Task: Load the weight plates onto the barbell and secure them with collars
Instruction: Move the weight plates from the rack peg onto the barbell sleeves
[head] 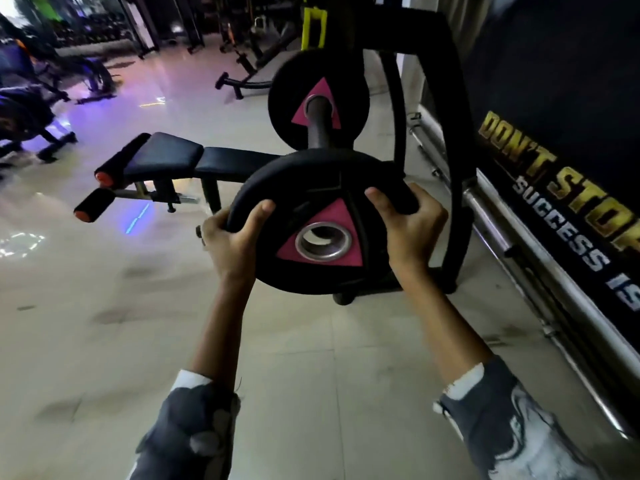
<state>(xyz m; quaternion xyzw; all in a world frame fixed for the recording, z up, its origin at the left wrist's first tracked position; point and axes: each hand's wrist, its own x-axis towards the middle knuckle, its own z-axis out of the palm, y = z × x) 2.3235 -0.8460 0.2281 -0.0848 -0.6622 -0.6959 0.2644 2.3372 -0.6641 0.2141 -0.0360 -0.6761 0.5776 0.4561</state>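
Observation:
I hold a black weight plate (304,195) with a pink triangle and a steel-ringed centre hole in front of me. My left hand (235,233) grips its left rim and my right hand (408,223) grips its right rim. The plate is tilted and sits just below the end of the barbell sleeve (317,123), its hole lower than the sleeve tip. A second black plate with a pink triangle (294,95) sits on that sleeve, further in. No collar is visible.
A black curved rack frame (457,133) stands right of the sleeve. A black padded bench (180,157) lies to the left. Chrome bars (491,216) rest along the lettered dark wall at right. Gym machines stand far left on tiled floor.

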